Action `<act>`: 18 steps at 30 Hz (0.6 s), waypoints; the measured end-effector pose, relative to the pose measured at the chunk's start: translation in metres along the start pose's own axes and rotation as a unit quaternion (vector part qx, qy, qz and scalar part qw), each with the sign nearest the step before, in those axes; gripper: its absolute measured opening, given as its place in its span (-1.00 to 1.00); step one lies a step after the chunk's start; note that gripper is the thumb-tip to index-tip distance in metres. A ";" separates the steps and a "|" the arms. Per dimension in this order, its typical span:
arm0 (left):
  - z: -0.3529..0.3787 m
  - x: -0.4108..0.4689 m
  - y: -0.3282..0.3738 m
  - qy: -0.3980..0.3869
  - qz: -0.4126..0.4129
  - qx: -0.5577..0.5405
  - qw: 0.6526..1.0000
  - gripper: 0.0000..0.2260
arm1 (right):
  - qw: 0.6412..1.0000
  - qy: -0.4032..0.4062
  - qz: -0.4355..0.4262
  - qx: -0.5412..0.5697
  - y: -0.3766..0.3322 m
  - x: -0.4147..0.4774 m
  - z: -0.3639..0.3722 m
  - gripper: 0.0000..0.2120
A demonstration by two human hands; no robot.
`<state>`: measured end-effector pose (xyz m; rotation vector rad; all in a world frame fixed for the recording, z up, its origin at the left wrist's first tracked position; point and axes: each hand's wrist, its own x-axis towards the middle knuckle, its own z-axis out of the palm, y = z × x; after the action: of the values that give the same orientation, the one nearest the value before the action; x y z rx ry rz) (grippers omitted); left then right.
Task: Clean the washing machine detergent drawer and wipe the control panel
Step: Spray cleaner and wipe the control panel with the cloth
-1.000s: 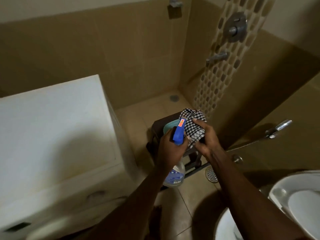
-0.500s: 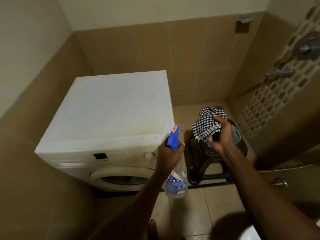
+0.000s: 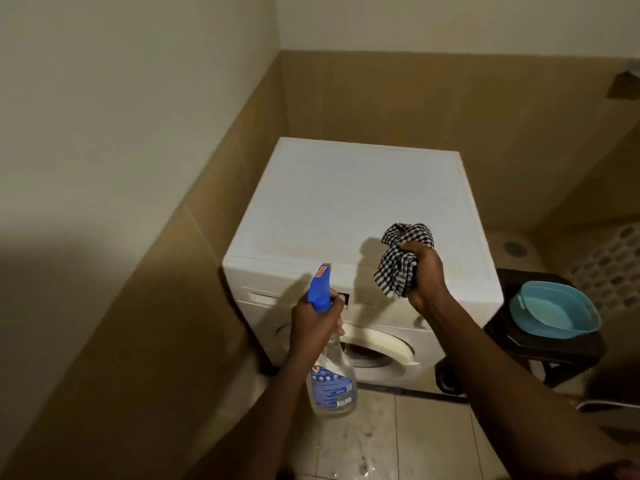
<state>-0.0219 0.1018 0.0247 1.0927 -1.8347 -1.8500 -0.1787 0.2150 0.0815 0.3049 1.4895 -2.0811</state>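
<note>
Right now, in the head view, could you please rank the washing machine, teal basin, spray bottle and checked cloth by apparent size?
1. Washing machine
2. Spray bottle, though nearness to the camera enlarges it
3. Teal basin, similar to the bottle, so unsure
4. Checked cloth

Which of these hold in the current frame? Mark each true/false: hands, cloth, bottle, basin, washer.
1. The left hand holds a spray bottle with a blue trigger head. True.
2. The right hand is empty. False: it grips a bunched checked cloth.
3. The blue basin sits on top of the washing machine. False: it rests on a dark stool beside the machine.
4. The cloth is pressed on the control panel. False: it is held above the machine's front edge.
5. The bottle looks nearly empty. True.
</note>
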 end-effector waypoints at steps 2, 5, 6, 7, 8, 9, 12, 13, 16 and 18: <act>-0.041 0.017 -0.004 0.024 -0.007 0.014 1.000 -0.93 | 1.000 0.007 0.000 -0.021 0.017 -0.004 0.031 -0.42; -0.090 0.040 -0.010 0.077 -0.005 0.039 0.996 -0.86 | 0.999 0.008 -0.003 -0.039 0.031 -0.008 0.063 -0.47; -0.103 0.046 -0.012 0.090 -0.008 0.043 0.995 -0.84 | 0.999 0.008 -0.008 -0.047 0.033 -0.007 0.070 -0.50; -0.113 0.050 -0.014 0.099 -0.009 0.051 0.994 -0.82 | 0.998 0.010 -0.014 -0.057 0.034 -0.006 0.076 -0.53; -0.121 0.053 -0.016 0.105 -0.010 0.061 0.993 -0.80 | 0.998 0.013 -0.019 -0.067 0.035 -0.004 0.080 -0.55; -0.128 0.056 -0.019 0.110 -0.011 0.071 0.991 -0.78 | 0.997 0.018 -0.022 -0.075 0.035 -0.001 0.082 -0.56; -0.139 0.062 -0.028 0.118 -0.024 0.080 0.989 -0.79 | 0.995 0.036 -0.026 -0.088 0.034 0.006 0.086 -0.58; -0.141 0.064 -0.031 0.121 -0.031 0.083 0.989 -0.80 | 0.995 0.036 -0.030 -0.091 0.032 0.008 0.087 -0.59; -0.146 0.070 -0.037 0.130 -0.045 0.091 0.986 -0.74 | 0.994 0.032 -0.036 -0.095 0.031 0.017 0.087 -0.59; -0.148 0.072 -0.037 0.142 -0.049 0.097 0.984 -0.71 | 0.995 0.032 -0.030 -0.095 0.031 0.022 0.087 -0.60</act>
<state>0.0439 -0.0485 -0.0148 1.4546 -1.8477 -1.4933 -0.1680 0.1209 0.0770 0.2579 1.7398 -1.9718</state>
